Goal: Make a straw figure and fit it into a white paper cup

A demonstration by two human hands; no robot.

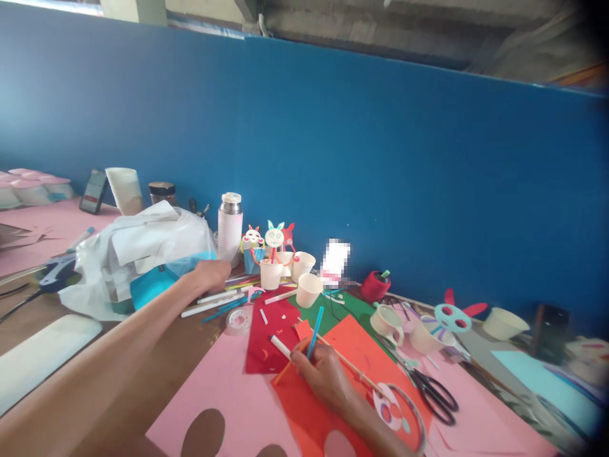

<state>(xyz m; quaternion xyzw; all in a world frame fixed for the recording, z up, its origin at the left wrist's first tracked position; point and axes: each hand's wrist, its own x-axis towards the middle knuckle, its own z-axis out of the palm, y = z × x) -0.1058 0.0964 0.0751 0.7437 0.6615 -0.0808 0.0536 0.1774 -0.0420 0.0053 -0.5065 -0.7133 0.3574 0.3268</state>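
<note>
My right hand (320,368) is closed over the red and orange paper. A blue straw (316,330) rises from its grip. A white stick like a marker (280,345) and an orange straw (283,373) also reach its fingertips. Stretched far forward, my left hand (214,277) is beside the white plastic bag (143,238) and above several white markers (209,306); its fingers are hidden. Close by stands a paper cup (271,275) bearing a paper animal head (275,236). A tape roll (238,321) lies between my hands.
Black-handled scissors (435,397) lie at right near a white mug (387,322). A pink-white flask (230,225) stands against the blue partition (380,158). Pink paper (219,387) with round holes covers the front. More cups, a red yarn ball (375,287) and a phone (93,190) stand behind.
</note>
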